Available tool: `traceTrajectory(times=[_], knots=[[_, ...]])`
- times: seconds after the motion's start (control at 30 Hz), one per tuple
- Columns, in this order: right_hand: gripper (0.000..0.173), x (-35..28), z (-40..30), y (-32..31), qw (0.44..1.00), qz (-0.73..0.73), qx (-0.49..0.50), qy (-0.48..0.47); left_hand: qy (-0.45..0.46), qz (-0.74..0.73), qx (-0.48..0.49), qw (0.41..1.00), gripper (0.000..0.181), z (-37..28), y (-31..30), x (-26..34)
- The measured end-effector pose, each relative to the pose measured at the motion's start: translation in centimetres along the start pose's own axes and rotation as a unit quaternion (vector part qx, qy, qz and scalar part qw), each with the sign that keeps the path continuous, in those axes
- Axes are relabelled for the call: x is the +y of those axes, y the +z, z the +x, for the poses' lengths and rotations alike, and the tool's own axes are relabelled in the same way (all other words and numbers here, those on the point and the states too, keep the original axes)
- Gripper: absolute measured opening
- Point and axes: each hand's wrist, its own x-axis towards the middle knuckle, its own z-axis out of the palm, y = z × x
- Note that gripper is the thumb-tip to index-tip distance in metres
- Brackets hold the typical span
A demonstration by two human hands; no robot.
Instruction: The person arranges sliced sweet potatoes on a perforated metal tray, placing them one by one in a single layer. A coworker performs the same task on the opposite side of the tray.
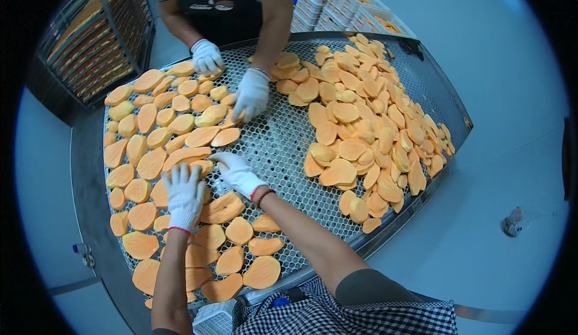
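Observation:
Orange root slices, apparently sweet potato (151, 163), lie mostly side by side on a white mesh tray (289, 132). My left hand (184, 195), in a white knit glove, lies palm down over this layer, its fingertips on a slice (202, 168). What is under its palm is hidden. My right hand (237, 172), gloved alike, reaches in from the right, fingertips by the end of a long curved slice (187, 155). I see nothing held in it. A heaped pile of slices (361, 123) covers the tray's right part.
Across the table, a co-worker in a dark apron (219, 7) has gloved hands (250, 93) on slices. Stacked white crates (343, 5) stand behind. A rack of loaded trays (99, 41) is at upper left. The metal table edge (406, 213) runs along the right; a white basket (214, 319) sits below.

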Motion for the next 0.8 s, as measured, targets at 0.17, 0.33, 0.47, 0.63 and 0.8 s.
traceTrajectory(times=[0.17, 0.33, 0.47, 0.63, 0.8], knots=[[0.060, -1.7, -6.9, -14.5, 0.929, -0.338, 0.149, -0.015, -0.039, 0.060, 0.093, 0.993, 0.045, -1.2, 1.7, -1.0], [0.063, 9.5, -11.5, -25.4, 0.880, -0.467, 0.079, 0.027, 0.046, 0.030, -0.028, 0.998, 0.051, 1.8, 1.3, 4.0], [0.068, 6.2, -12.3, -27.0, 0.893, -0.426, 0.146, 0.019, 0.030, 0.040, -0.017, 0.999, 0.046, 1.4, 1.1, 2.9], [0.064, 4.0, -19.3, -26.6, 0.895, -0.436, -0.089, -0.029, -0.015, 0.042, -0.037, 0.998, 0.043, 0.4, 0.6, 1.9], [0.052, 8.1, -18.0, -27.8, 0.927, -0.359, -0.098, -0.043, 0.024, 0.009, -0.017, 1.000, 0.040, -0.5, -0.6, 1.5]])
